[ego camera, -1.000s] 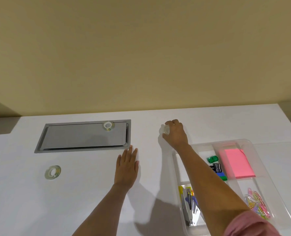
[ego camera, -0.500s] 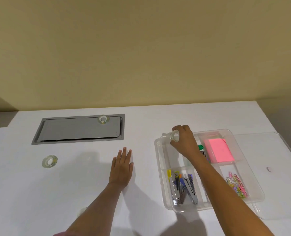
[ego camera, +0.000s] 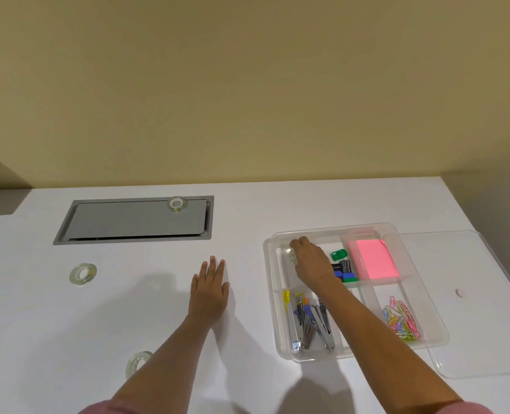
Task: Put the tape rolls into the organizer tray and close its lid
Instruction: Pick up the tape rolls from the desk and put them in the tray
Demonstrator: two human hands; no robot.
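Observation:
My right hand [ego camera: 313, 262] is inside the far left compartment of the clear organizer tray [ego camera: 273, 318], closed around a clear tape roll [ego camera: 293, 256] held low in it. My left hand [ego camera: 209, 289] lies flat and open on the white table. Three more tape rolls lie loose: one tape roll [ego camera: 82, 273] at the left on the table, another tape roll [ego camera: 177, 204] on the grey metal hatch, and a third tape roll [ego camera: 136, 361] near me, partly hidden by my left forearm. The tray's clear lid [ego camera: 483, 309] lies flat to the right of the tray.
The tray also holds pink sticky notes [ego camera: 373, 262], coloured paper clips [ego camera: 401, 319], staplers [ego camera: 310, 322] and small green, black and blue items [ego camera: 341, 264]. A grey recessed hatch [ego camera: 134, 220] sits in the table at the back left. A beige wall stands behind the table.
My right hand has carried the tape roll from above the tray's far left corner down into that compartment. My left hand has stayed flat on the table.

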